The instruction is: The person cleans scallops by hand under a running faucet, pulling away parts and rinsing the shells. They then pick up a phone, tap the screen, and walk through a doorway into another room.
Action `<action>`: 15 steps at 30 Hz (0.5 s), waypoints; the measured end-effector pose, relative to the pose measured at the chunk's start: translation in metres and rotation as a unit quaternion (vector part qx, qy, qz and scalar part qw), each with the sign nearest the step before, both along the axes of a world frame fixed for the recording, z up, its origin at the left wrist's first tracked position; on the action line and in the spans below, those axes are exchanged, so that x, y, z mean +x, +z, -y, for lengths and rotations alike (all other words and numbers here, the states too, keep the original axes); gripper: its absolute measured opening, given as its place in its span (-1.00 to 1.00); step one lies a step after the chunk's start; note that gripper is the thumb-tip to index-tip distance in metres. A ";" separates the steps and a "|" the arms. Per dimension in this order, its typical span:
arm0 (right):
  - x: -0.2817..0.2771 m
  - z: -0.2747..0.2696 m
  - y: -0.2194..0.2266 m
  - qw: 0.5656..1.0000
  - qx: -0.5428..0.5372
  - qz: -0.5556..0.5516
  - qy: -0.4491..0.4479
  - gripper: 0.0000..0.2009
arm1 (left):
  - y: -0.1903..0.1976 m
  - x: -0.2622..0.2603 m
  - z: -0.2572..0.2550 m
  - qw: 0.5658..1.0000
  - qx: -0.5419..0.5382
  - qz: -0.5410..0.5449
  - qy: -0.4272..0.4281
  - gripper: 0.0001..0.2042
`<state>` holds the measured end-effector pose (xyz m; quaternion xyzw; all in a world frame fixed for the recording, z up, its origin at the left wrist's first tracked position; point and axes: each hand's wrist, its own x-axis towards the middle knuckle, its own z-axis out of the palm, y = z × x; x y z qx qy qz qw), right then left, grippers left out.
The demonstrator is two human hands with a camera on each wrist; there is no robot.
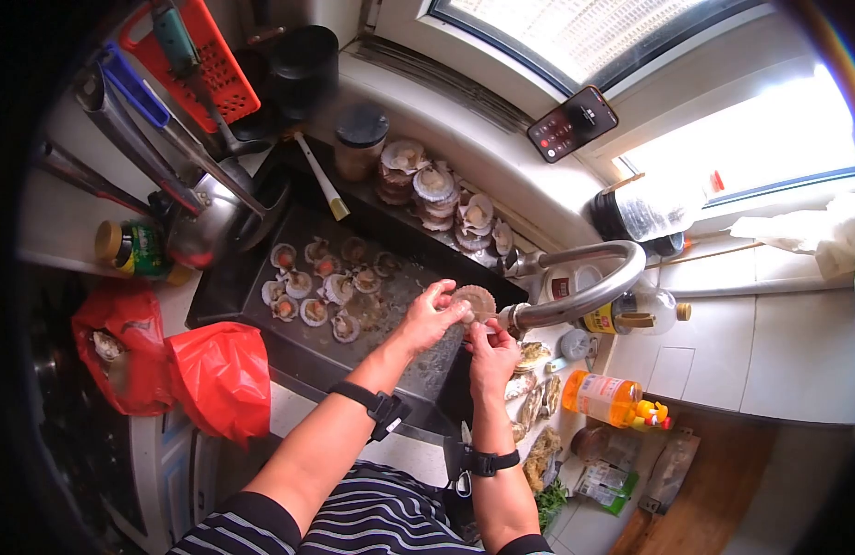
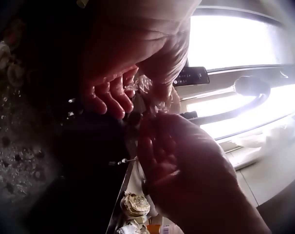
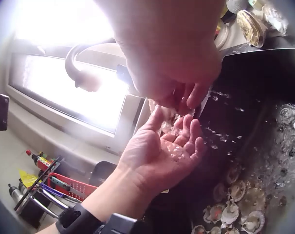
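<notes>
A scallop in its shell [image 1: 476, 302] is held up just beside the tap's mouth [image 1: 513, 319], above the sink [image 1: 261, 350]. My left hand [image 1: 426, 319] grips the shell from the left; in the right wrist view this hand [image 3: 159, 153] is palm up and wet, its thumb against the shell. The fingertips of my right hand [image 1: 494, 361] pinch at the shell's lower edge. Water droplets fly off around both hands in the right wrist view. Exactly what the right fingertips touch is hidden. Several opened scallops [image 1: 338, 289] lie on the sink bottom at the left.
Stacked scallop shells [image 1: 435, 183] stand on the ledge behind the sink, near a brush [image 1: 322, 176]. Oysters [image 1: 531, 407] and an orange bottle [image 1: 601, 398] are at the right. Red bags [image 1: 222, 377] lie front left. A phone [image 1: 573, 124] is propped by the window.
</notes>
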<state>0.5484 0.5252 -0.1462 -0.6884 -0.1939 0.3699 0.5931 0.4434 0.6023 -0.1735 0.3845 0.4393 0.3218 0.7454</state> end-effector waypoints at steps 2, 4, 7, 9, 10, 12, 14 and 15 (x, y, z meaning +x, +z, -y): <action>-0.002 0.002 -0.004 1.000 0.015 0.002 0.015 -0.78 | -0.006 0.004 -0.003 0.998 -0.009 0.047 -0.028 -0.53; -0.002 0.004 -0.010 0.999 0.026 0.027 0.019 -0.78 | 0.000 -0.001 -0.009 0.996 -0.043 0.007 -0.077 -0.68; 0.000 0.005 -0.008 0.999 0.020 0.038 0.020 -0.78 | 0.023 -0.012 -0.016 0.989 -0.070 -0.018 -0.125 -0.78; 0.000 0.006 -0.004 0.999 0.010 0.041 0.024 -0.78 | 0.015 -0.014 -0.019 0.986 -0.035 -0.041 -0.159 -0.81; 0.000 0.007 -0.003 0.999 0.007 0.045 0.027 -0.77 | 0.011 -0.014 -0.019 0.987 -0.019 -0.040 -0.156 -0.80; 0.001 0.006 0.001 0.999 -0.002 0.041 0.026 -0.76 | 0.004 -0.010 -0.021 0.988 0.016 -0.037 -0.150 -0.78; 0.002 0.006 0.005 0.999 -0.015 0.023 0.016 -0.75 | 0.011 -0.010 -0.021 0.984 0.053 -0.067 -0.157 -0.79; 0.002 0.007 0.006 1.000 -0.012 0.004 0.014 -0.75 | 0.014 -0.010 -0.021 0.981 0.071 -0.082 -0.161 -0.80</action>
